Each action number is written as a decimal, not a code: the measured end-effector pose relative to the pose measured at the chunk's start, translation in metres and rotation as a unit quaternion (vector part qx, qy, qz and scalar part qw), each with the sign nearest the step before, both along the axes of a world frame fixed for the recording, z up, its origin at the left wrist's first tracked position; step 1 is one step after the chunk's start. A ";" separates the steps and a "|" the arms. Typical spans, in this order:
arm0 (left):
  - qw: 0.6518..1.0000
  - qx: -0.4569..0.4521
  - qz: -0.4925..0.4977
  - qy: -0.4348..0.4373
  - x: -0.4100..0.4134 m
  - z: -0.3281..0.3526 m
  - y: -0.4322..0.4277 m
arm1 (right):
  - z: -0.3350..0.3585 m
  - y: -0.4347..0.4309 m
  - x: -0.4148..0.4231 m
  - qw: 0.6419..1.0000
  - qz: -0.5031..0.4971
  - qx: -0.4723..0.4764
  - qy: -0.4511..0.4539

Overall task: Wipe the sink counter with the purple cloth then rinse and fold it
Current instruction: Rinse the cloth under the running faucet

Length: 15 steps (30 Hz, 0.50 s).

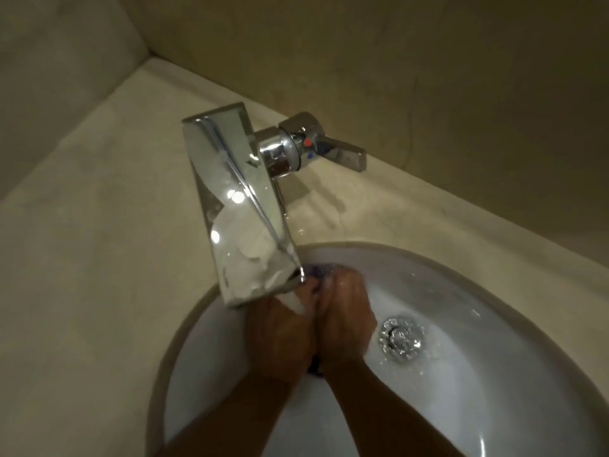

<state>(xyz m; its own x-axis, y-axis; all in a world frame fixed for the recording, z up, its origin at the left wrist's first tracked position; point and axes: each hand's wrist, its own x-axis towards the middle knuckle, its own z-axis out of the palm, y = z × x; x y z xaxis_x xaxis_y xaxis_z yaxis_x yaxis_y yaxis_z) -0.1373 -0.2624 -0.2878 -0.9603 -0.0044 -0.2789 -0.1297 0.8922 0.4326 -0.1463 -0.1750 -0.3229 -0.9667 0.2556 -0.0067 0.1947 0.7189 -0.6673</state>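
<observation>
The left hand (280, 331) and the right hand (346, 318) are pressed together, side by side, inside the white oval ceramic basin (494, 374), just under the outlet end of the broad flat chrome spout (237, 206). Both hands are closed around the purple cloth (318, 270), which is bunched between them; only a small dark purple patch is seen past the fingertips beside the spout's tip, and another sliver shows below the spout, between the wrists. Water is seen running over the fingers and shimmering on the basin floor. The round chrome drain (400, 338) lies in the basin to the right of the spout's tip, near the right hand. The chrome lever handle (342, 153), marked with a red and a blue dot, is set behind the spout to its right. The beige stone counter (99, 242) spreads left of the spout, and wet drops are seen on it beside the spout's base.
</observation>
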 end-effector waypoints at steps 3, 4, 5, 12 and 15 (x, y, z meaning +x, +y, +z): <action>0.991 0.090 0.053 0.086 -0.003 0.015 0.005 | 0.009 -0.001 -0.004 0.999 -0.013 -0.040 -0.002; 0.990 0.095 0.047 0.093 -0.001 0.028 0.008 | 0.015 -0.002 -0.003 0.995 -0.039 -0.094 0.013; 0.988 0.108 0.025 0.110 0.002 0.041 0.012 | 0.024 -0.002 -0.001 0.983 -0.075 -0.156 0.056; 0.973 0.069 -0.024 0.220 0.013 0.026 -0.001 | 0.005 -0.011 0.036 0.960 -0.139 -0.227 0.083; 0.970 0.053 -0.054 0.229 0.007 0.014 -0.013 | -0.003 -0.026 0.037 0.971 -0.158 -0.165 0.076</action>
<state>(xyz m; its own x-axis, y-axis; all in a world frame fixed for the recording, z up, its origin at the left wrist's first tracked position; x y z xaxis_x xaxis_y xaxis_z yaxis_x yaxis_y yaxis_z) -0.1299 -0.2750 -0.2740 -0.9769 0.1092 0.1837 0.1901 0.8369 0.5133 -0.1093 -0.2008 -0.3254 -0.8365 0.5480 -0.0015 0.2518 0.3818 -0.8893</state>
